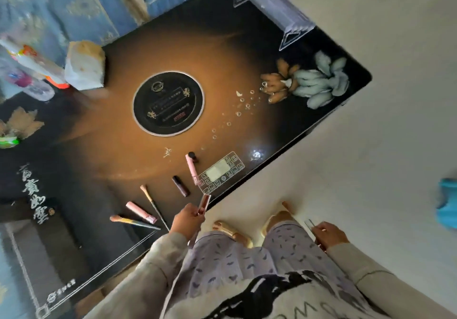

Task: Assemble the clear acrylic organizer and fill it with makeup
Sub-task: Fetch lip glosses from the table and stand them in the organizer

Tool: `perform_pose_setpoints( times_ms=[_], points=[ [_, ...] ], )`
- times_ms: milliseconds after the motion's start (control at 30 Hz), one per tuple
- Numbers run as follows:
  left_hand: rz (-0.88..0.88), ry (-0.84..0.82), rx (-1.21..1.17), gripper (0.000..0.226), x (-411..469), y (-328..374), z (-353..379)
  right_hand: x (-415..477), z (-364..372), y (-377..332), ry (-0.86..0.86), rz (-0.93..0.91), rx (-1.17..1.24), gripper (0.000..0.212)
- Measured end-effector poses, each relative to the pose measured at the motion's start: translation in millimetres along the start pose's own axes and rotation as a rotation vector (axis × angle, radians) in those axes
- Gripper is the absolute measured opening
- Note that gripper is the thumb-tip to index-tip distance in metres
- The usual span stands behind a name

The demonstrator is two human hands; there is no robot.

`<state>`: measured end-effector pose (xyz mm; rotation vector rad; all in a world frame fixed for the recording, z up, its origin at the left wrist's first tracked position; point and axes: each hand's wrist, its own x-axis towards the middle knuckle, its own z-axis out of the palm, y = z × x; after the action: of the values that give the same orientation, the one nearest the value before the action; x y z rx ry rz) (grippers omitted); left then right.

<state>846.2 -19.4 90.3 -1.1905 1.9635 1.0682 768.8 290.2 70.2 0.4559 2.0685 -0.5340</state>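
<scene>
The clear acrylic organizer (pixel 272 4) lies on its side at the far corner of the dark glass table (pixel 222 71). My left hand (pixel 186 218) is at the table's near edge, shut on a pink lip gloss tube (pixel 204 203). My right hand (pixel 330 236) hangs off the table beside my leg, shut on a thin clear stick-like piece (pixel 310 224). Makeup lies loose near the front edge: a pink tube (pixel 192 169), a dark lipstick (pixel 181 185), a small black cap (pixel 191 155), another pink tube (pixel 141 211) and two brushes (pixel 153 206) (pixel 133 221).
A round black inlay (pixel 168 103) sits mid-table, a touch control panel (pixel 221 171) by the near edge. A crumpled tissue pack (pixel 85 66) and plastic-wrapped items (pixel 27 69) stand at the far left. A blue object (pixel 447 202) lies on the floor to the right.
</scene>
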Motion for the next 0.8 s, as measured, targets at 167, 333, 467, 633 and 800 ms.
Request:
perform_pose_setpoints(
  times_ms=[167,333,467,633,800],
  points=[
    [0.147,-0.091,0.239,0.015,8,71,40,12,-35,41,0.028,0.075,0.189,0.012],
    [0.165,-0.175,0.583,0.006,9,124,90,35,-90,74,0.042,0.115,0.303,0.011],
    [0.193,-0.209,0.774,0.009,13,157,127,53,-132,94,0.055,0.106,0.308,0.013],
    [0.238,-0.245,0.900,0.037,25,210,161,72,-168,111,0.082,0.167,0.463,0.009],
    [0.289,-0.276,0.963,0.033,46,276,190,90,-198,122,0.083,0.256,0.497,0.011]
  ],
)
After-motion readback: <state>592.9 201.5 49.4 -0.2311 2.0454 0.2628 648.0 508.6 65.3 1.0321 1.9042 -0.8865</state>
